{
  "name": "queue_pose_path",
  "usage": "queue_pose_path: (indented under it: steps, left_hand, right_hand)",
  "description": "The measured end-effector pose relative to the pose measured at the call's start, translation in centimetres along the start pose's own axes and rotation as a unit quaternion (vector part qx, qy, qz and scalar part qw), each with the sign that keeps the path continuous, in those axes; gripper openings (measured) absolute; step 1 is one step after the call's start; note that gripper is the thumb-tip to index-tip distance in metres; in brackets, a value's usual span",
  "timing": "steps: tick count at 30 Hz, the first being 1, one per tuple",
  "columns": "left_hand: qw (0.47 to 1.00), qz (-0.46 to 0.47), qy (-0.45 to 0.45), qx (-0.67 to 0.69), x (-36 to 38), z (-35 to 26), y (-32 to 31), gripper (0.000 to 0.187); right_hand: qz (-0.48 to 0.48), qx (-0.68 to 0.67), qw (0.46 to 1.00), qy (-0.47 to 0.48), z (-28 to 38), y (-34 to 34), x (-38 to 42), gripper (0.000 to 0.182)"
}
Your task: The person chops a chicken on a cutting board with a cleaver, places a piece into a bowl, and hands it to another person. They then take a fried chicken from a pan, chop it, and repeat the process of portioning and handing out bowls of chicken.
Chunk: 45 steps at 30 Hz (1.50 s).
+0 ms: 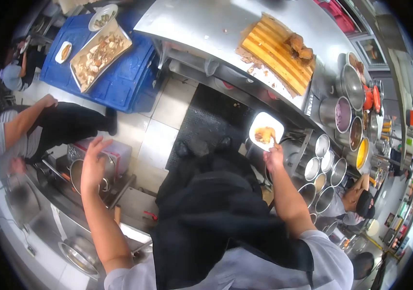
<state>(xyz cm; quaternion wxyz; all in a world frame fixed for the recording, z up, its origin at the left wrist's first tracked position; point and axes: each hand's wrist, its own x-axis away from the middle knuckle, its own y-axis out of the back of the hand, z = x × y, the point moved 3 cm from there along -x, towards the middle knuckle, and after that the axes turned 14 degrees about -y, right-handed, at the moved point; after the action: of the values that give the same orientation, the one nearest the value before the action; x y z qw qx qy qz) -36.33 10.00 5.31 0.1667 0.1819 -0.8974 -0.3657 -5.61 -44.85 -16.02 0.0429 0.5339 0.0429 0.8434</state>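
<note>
In my right hand (274, 157) is a small white square dish (267, 120), gripped at its near edge. A golden-brown piece of food (264, 136) lies in it. My left hand (95, 163) is raised on the other side with its fingers apart and holds nothing. Below or behind that hand is a metal pot (77, 175) on the left-side cooking station. Ahead of the dish, a striped wooden cutting board (274, 50) rests on the steel counter (192, 24), with brown cooked chunks (299, 47) at its right end.
A blue bin (141, 72) bears a paper-lined tray (81, 84) of chopped food and small dishes. Several metal pots (336, 113) and round containers (312, 168) stand at right. One person (20, 128) is close on my left; another (354, 200) is at right. A black mat (206, 108) covers the floor ahead.
</note>
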Motion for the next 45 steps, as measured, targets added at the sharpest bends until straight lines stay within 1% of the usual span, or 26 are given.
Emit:
queue_pose_path:
  steps: [3,5,6,8,10,11,12,13,16,18,19,20,22,23,24,25,26,28,30,32,34,35,38,39,43,45]
  left_hand:
    - [0.999,0.026,0.015,-0.034,0.8,2.1,-0.8,0.064]
    - [0.995,0.062,0.050,-0.058,0.3,2.1,-0.8,0.066]
    - [0.992,0.083,0.077,-0.056,0.2,1.9,-1.0,0.067]
    - [0.992,0.089,0.083,-0.038,-0.4,0.2,-1.0,0.070]
    - [0.990,0.125,0.041,-0.051,0.2,4.1,-1.3,0.070]
    - [0.989,0.114,0.062,-0.073,-0.1,2.1,-0.5,0.069]
    - [0.987,0.106,0.083,-0.092,-0.3,0.1,-0.1,0.068]
    - [0.986,0.113,0.075,-0.098,-0.6,0.4,0.2,0.067]
    - [0.982,0.156,0.057,-0.091,-1.6,1.1,1.4,0.062]
    - [0.990,0.111,0.025,-0.081,-1.9,-3.0,2.2,0.057]
    - [0.991,0.106,0.003,-0.086,-2.0,-3.1,2.9,0.054]
    - [0.990,0.098,-0.002,-0.099,-1.7,-3.0,3.5,0.054]
    - [0.970,0.051,0.232,0.054,-0.2,-0.9,4.3,0.057]
    - [0.976,0.087,0.160,-0.119,0.2,-3.9,4.7,0.044]
    - [0.976,0.079,0.164,-0.122,0.4,-6.0,4.8,0.044]
    - [0.971,0.035,0.213,-0.107,0.9,-7.3,4.9,0.044]
    - [0.961,-0.007,0.261,-0.090,1.5,-7.9,4.9,0.044]
    - [0.969,-0.005,0.236,-0.069,3.7,-3.7,5.8,0.044]
    - [0.966,-0.007,0.246,-0.073,5.8,0.6,6.3,0.042]
    - [0.952,-0.004,0.290,-0.095,6.7,-0.4,5.9,0.041]
    - [0.963,-0.027,0.246,-0.109,7.7,1.6,5.8,0.040]
    - [0.958,-0.032,0.282,-0.037,8.6,5.3,6.2,0.037]
    - [0.955,0.066,0.267,-0.110,4.1,-5.3,4.3,0.065]
    - [0.961,0.072,0.241,-0.118,3.6,-5.9,4.1,0.059]
    - [0.959,0.046,0.261,-0.099,2.7,-5.7,3.3,0.047]
    - [0.966,0.054,0.236,-0.086,3.3,-3.8,2.8,0.049]
  right_hand:
    - [-0.022,-0.101,0.995,0.001,-1.0,1.3,-4.2,0.045]
    - [0.063,-0.204,0.976,0.051,-1.3,1.1,-7.7,0.040]
    - [0.066,-0.210,0.975,0.036,-0.8,0.8,-7.7,0.039]
    - [0.100,-0.235,0.963,0.082,-1.3,0.6,-11.0,0.041]
    - [0.078,-0.289,0.954,0.018,-0.6,-0.5,-12.5,0.044]
    - [0.140,-0.160,0.968,0.132,-1.6,-0.4,-15.8,0.015]
    - [0.037,-0.212,0.976,0.029,-0.8,-2.0,-15.7,0.023]
    - [0.019,-0.170,0.985,-0.007,-1.5,-2.7,-18.5,0.032]
    - [0.038,-0.206,0.977,-0.043,1.1,-6.3,-19.8,0.038]
    - [-0.014,-0.299,0.952,-0.067,2.8,-8.6,-20.4,0.041]
    - [0.002,-0.309,0.949,-0.067,2.5,-9.9,-22.9,0.041]
    - [-0.031,-0.317,0.944,-0.089,1.8,-10.3,-25.1,0.040]
    - [-0.058,-0.324,0.937,-0.115,1.8,-11.9,-27.5,0.039]
    - [-0.044,-0.346,0.931,-0.104,2.4,-12.2,-27.4,0.035]
    - [-0.030,-0.365,0.926,-0.094,2.7,-12.3,-27.5,0.031]
    - [0.005,-0.400,0.914,-0.063,3.3,-12.5,-27.7,0.025]
    - [0.049,-0.449,0.891,-0.045,1.8,-13.0,-32.1,0.024]
    - [0.141,-0.538,0.831,-0.021,-1.7,-14.2,-41.7,0.022]
    - [0.054,-0.448,0.891,-0.043,1.5,-13.1,-36.1,0.022]
    - [0.037,-0.426,0.902,-0.051,2.7,-12.9,-35.1,0.022]
    - [0.031,-0.413,0.908,-0.061,3.1,-12.9,-34.4,0.021]
    - [0.028,-0.408,0.910,-0.065,3.5,-12.8,-33.9,0.021]
    - [0.022,-0.390,0.918,-0.068,4.1,-12.3,-33.7,0.021]
    - [0.020,-0.385,0.920,-0.068,4.3,-12.1,-33.5,0.021]
    - [0.014,-0.367,0.928,-0.060,5.1,-11.0,-32.9,0.020]
    - [0.009,-0.360,0.931,-0.057,5.2,-10.4,-32.7,0.020]
